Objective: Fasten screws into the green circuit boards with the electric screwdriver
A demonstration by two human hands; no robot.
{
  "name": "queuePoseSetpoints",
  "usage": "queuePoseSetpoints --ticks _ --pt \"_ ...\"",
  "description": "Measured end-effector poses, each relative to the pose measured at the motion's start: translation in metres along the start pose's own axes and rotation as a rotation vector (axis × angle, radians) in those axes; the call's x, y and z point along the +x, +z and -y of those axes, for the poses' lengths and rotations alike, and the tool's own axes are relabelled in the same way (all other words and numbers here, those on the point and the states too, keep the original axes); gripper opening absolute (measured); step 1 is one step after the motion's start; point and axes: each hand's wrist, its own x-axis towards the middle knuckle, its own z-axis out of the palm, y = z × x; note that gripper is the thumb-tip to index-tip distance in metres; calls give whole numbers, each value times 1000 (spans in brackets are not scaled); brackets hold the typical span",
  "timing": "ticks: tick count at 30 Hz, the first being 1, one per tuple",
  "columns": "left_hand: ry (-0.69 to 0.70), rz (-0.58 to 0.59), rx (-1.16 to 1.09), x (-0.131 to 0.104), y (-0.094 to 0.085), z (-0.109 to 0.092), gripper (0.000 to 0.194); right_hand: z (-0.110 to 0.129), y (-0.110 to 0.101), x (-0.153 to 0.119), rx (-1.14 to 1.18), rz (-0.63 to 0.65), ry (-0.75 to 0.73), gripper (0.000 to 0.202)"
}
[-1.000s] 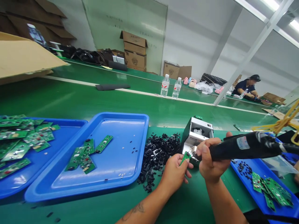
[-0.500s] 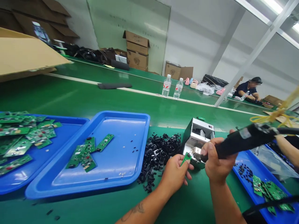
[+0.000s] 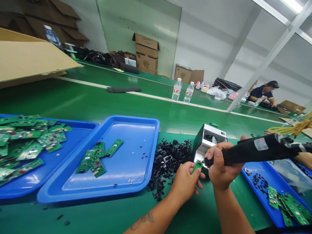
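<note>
My left hand (image 3: 186, 182) pinches a small green circuit board (image 3: 197, 167) between thumb and fingers. In my right hand (image 3: 223, 167) is a black electric screwdriver (image 3: 258, 148), held nearly level, its tip end at the far edge of that board. Whether the bit touches the board I cannot make out. Just behind both hands stands a white and black screw feeder (image 3: 204, 138), its front partly hidden by my right hand. Left of my left hand lies a heap of small black plastic parts (image 3: 168, 157).
One blue tray (image 3: 133, 122) holds several boards; a second tray (image 3: 83, 126) at far left is piled with more. A third blue tray (image 3: 253, 169), right, has boards and small black pieces. Two water bottles (image 3: 176, 90) stand behind. A co-worker (image 3: 264, 92) sits at far right.
The screwdriver has come left and its tip end is now against or very near the board, away from the screw feeder. The whole view has shifted slightly.
</note>
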Motion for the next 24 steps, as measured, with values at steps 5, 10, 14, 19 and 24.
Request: queuePoseSetpoints --ticks 5,10,14,19,24 --pt "-15 0 6 1 1 0 20 -2 -1 -5 -27 74 28 70" --pt "-1 -2 3 0 1 -1 26 -9 -6 -14 -111 170 21 60" --pt "6 3 -8 1 1 0 31 -15 -7 -20 -227 179 44 48" --pt "13 29 51 1 -4 2 27 -11 -7 -14 -129 120 112 52" --pt "-15 110 544 -19 -34 -9 12 -6 -55 -11 -178 -121 287 57"
